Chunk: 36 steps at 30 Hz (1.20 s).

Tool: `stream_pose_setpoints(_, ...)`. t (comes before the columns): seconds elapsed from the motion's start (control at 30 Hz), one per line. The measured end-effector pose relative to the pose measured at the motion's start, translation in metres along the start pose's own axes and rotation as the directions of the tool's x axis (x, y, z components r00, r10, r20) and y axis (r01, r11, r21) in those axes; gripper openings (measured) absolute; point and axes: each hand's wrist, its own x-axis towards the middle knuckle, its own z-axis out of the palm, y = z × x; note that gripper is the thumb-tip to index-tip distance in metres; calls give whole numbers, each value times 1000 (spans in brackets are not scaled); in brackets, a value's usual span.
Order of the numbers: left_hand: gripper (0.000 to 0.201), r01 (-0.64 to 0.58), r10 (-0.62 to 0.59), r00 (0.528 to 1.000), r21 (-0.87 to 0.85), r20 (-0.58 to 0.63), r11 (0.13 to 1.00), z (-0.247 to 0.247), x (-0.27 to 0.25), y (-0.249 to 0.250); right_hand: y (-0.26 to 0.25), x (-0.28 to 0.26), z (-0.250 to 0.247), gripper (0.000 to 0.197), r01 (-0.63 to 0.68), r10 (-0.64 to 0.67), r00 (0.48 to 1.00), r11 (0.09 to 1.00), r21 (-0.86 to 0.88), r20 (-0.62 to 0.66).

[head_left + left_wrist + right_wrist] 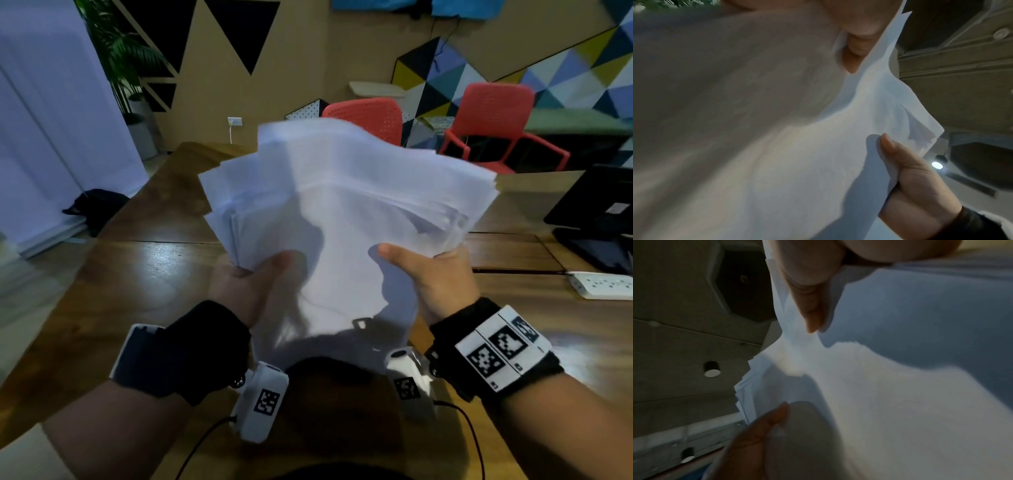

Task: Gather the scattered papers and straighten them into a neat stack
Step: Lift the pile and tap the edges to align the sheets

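Both hands hold the bundle of white papers (346, 219) up off the wooden table (144, 274), sheets fanned unevenly toward 12 o'clock. The left hand (246, 284) grips its edge at 8 o'clock, thumb on top; the right hand (435, 277) pinches the edge at 4 o'clock, thumb across the top sheet. The under-fingers look curled, though blur hides them. A white power strip (603, 284) lies at 3 o'clock.
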Motion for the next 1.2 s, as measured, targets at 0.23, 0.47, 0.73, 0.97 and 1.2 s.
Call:
stream_pose_setpoints(0.23, 36, -82, 82, 996, 33, -16, 996, -9, 3, 1, -19, 0, -7, 63, 202, -203, 979, 977, 71, -1)
stream_pose_setpoints(0.47, 47, -132, 131, 991, 13, 26, 991, -9, 14, -13, -37, 8, -9, 8, 329, -332, 924, 943, -49, -187)
stream_pose_setpoints(0.73, 41, -102, 100, 994, 29, 41, 994, -7, 26, -11, -49, 19, 3, 33, 297, -300, 954, 924, -241, 23)
stream_pose_setpoints(0.97, 35, -33, 34, 998, -13, 59, 999, -11, 28, -14, -58, 19, -8, 19, 320, -369, 929, 832, -454, -21)
stream_pose_setpoints(1.2, 44, -79, 90, 984, -74, 156, 994, -15, 25, -8, -77, 23, 0, 15, 413, -428, 897, 723, -554, 111)
